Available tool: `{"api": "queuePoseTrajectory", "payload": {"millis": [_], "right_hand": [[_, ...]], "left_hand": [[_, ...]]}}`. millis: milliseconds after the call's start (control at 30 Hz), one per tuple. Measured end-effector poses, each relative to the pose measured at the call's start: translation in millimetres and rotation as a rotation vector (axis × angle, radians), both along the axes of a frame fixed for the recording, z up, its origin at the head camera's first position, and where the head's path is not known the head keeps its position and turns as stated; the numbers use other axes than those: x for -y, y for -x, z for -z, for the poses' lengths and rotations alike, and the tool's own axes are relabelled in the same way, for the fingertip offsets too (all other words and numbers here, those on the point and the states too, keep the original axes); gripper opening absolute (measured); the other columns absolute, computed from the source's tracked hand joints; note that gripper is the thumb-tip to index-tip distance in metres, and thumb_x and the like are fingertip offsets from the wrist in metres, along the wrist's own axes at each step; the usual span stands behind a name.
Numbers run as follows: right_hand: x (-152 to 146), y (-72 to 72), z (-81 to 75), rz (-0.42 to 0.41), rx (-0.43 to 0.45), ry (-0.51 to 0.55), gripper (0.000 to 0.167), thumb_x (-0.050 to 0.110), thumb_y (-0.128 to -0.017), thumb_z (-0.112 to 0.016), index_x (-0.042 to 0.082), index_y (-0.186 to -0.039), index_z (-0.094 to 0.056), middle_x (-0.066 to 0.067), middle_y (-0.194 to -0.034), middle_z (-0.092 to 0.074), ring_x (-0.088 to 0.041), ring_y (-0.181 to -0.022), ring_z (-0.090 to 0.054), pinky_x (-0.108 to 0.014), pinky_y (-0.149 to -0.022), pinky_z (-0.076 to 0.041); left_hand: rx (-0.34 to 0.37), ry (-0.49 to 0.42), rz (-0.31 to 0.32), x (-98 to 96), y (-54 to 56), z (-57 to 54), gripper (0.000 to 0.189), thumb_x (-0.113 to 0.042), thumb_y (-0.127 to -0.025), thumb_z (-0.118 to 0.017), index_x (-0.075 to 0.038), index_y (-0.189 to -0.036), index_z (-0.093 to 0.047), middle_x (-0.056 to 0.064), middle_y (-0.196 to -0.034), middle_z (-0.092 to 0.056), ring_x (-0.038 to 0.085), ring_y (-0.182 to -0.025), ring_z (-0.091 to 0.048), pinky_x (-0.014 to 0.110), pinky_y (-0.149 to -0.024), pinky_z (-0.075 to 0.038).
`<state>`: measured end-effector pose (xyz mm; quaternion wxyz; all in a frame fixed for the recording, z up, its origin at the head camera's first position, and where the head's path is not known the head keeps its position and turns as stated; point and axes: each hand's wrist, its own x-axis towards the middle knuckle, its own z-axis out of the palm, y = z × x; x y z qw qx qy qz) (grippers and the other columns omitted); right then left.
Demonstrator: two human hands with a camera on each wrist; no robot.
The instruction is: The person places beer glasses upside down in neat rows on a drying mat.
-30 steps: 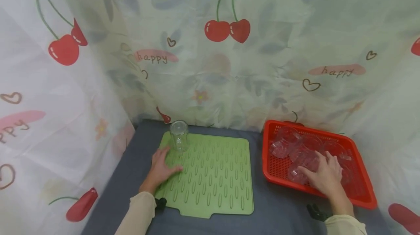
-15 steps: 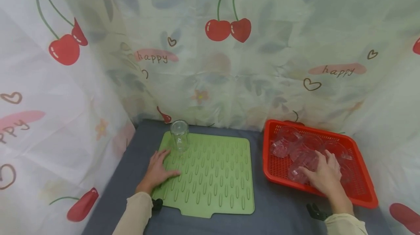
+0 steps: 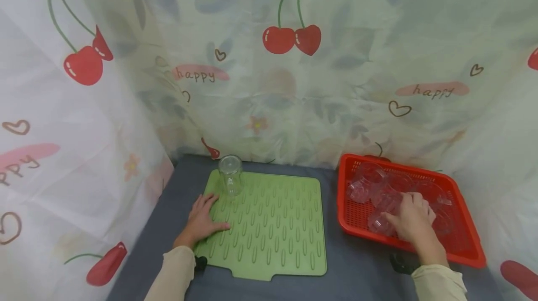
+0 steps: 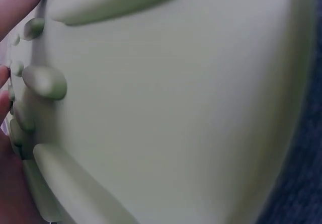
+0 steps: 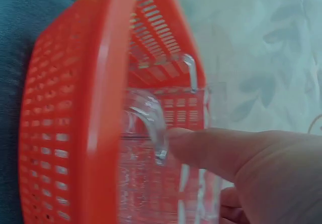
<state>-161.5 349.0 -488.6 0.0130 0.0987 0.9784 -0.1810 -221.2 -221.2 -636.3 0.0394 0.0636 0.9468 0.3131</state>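
My left hand (image 3: 201, 220) rests with spread fingers on the left side of a green ridged drying mat (image 3: 273, 226); the left wrist view shows the mat's surface (image 4: 151, 98) close up. Upside down on the mat's far left corner stands a clear glass cup (image 3: 230, 175). At the right, my right hand (image 3: 414, 221) reaches into a red plastic basket (image 3: 350, 232) and grips a clear glass mug (image 3: 379, 224), fingers curled over it. In the right wrist view the thumb (image 5: 201, 146) lies against the mug's handle (image 5: 151, 116); the other fingers are mostly hidden.
Several more clear glass mugs (image 3: 365, 175) lie together in the basket, whose raised rim surrounds them. A dark grey cloth (image 3: 328, 273) covers the table. Patterned curtains (image 3: 277, 118) hang close behind and at both sides.
My right hand's fingers have curled more tightly over the mug, and the hand has tilted slightly. The left hand has shifted a little left and toward me.
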Motion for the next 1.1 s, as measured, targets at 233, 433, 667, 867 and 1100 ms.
{"api": "queuePoseTrajectory", "payload": {"millis": [233, 433, 667, 867, 1100], "right_hand": [[-3, 10.7, -8.0, -0.033, 0.089, -0.042, 0.094, 0.034, -0.076, -0.090, -0.017, -0.136, -0.039, -0.039, -0.126, -0.045, -0.053, -0.109, -0.041, -0.072, -0.101, -0.044], [4, 20.9, -18.6, -0.017, 0.131, -0.072, 0.079, 0.030, -0.074, -0.091, -0.016, -0.122, -0.048, -0.036, -0.110, -0.054, -0.047, -0.095, -0.050, -0.066, -0.092, -0.053], [2, 22.3, -19.4, 0.002, 0.142, -0.037, 0.073, 0.029, -0.072, -0.093, -0.012, -0.116, -0.052, -0.029, -0.096, -0.063, -0.038, -0.082, -0.057, -0.060, -0.080, -0.060], [-2, 17.9, -18.4, -0.019, 0.116, -0.010, 0.077, 0.028, -0.072, -0.093, -0.013, -0.122, -0.051, -0.029, -0.100, -0.064, -0.036, -0.081, -0.059, -0.058, -0.076, -0.061], [-3, 14.4, -15.7, -0.040, 0.066, -0.035, 0.079, 0.028, -0.073, -0.091, -0.014, -0.127, -0.052, -0.035, -0.110, -0.062, -0.046, -0.092, -0.056, -0.068, -0.090, -0.052]], "left_hand": [[0.020, 0.004, -0.004, 0.4, -0.5, 0.0, 0.114, -0.067, -0.070, -0.084, -0.016, -0.160, -0.036, 0.013, -0.169, -0.025, 0.047, -0.157, -0.009, 0.076, -0.118, -0.019], [0.016, 0.000, -0.006, 2.0, -0.9, -0.2, 0.114, -0.065, -0.070, -0.085, -0.015, -0.160, -0.036, 0.014, -0.169, -0.025, 0.048, -0.157, -0.009, 0.076, -0.118, -0.018], [0.029, -0.003, -0.014, 1.8, -1.8, 1.7, 0.115, -0.066, -0.069, -0.085, -0.016, -0.160, -0.035, 0.013, -0.169, -0.024, 0.046, -0.157, -0.008, 0.075, -0.119, -0.017], [0.026, 0.000, -0.020, 1.6, -0.4, 1.5, 0.114, -0.066, -0.069, -0.085, -0.017, -0.160, -0.035, 0.012, -0.169, -0.024, 0.046, -0.158, -0.008, 0.075, -0.119, -0.018], [0.050, -0.004, -0.023, 0.0, -0.8, 0.1, 0.114, -0.066, -0.069, -0.085, -0.019, -0.160, -0.035, 0.010, -0.170, -0.023, 0.044, -0.158, -0.006, 0.074, -0.120, -0.016]]}}
